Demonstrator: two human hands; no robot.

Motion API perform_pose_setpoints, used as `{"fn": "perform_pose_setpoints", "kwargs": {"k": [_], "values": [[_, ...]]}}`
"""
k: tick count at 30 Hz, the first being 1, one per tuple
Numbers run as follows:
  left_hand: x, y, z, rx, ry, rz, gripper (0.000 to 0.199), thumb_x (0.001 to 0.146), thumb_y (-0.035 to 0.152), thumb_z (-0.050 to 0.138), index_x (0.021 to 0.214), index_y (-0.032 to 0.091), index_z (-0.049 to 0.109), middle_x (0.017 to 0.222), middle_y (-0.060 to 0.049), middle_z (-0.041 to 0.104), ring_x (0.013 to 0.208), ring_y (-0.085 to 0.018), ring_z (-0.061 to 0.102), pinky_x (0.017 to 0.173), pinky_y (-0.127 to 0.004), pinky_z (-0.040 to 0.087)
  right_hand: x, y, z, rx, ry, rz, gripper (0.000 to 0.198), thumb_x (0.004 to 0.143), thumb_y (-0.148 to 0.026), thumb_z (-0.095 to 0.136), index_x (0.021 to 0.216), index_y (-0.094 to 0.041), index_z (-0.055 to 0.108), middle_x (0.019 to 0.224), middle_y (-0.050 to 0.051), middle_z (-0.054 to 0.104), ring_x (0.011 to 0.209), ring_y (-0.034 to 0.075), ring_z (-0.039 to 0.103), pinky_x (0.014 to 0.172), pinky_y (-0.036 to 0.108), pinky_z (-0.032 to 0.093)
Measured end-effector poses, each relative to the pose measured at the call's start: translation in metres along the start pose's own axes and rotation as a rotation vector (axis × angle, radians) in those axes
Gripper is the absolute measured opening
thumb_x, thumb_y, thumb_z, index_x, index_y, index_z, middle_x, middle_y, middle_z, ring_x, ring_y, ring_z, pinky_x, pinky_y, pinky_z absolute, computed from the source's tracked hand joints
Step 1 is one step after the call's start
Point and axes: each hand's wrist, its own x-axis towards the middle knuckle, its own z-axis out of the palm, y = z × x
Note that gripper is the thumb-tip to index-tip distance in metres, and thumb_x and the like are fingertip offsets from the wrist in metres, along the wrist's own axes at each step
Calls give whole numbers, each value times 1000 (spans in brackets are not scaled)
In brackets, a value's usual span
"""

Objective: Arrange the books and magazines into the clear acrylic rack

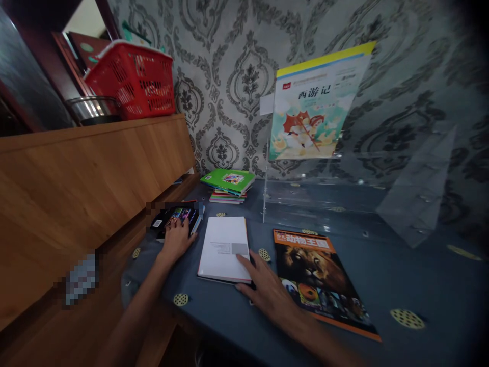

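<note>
My left hand lies over a dark-covered book at the left of the table, its fingers spread across the cover. Beside it a white book lies flat, back cover up, with a grey box printed on it. My right hand rests at that book's lower right corner. One finger is on the cover and the thumb is near the bottom edge, with the fingers apart. To the right lies an animal magazine with a lion on its front, untouched by either hand.
A stack of books with a green one on top stands near the wall. Behind the magazine is a clear acrylic rack, holding an upright picture book. On the wooden cabinet sit a red basket and a metal pot.
</note>
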Motion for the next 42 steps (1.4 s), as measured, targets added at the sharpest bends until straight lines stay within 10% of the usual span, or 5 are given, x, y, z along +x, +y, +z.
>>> {"fn": "perform_pose_setpoints", "kwargs": {"k": [13,23,29,42], "values": [[32,-43,-64,-71,-79,-8,49,101,49,32,130,20,59,109,-15,75,104,-31,71,86,-38,52,15,-12,-4,-146,32,-61,60,92,-30,62,148,-20,42,130,21,62,118,36,62,95,52,55],[-6,1,-13,-26,-32,106,53,94,41,54,136,8,53,132,-25,61,124,-39,57,96,-50,50,12,-19,-16,-67,4,-15,61,89,-26,64,146,-22,44,127,16,63,118,33,61,98,52,53],[-36,19,0,-507,211,147,37,98,36,43,121,14,62,125,-17,66,119,-30,60,105,-49,47,12,-20,-21,155,-21,144,60,89,-35,65,144,-17,49,139,17,59,128,31,56,108,50,46],[-71,49,34,-1146,85,-136,55,87,50,54,130,16,55,133,-15,61,124,-29,57,106,-46,46,10,-33,-16,262,109,122,52,87,-29,66,137,-19,58,147,17,54,137,30,51,111,51,44]]}}
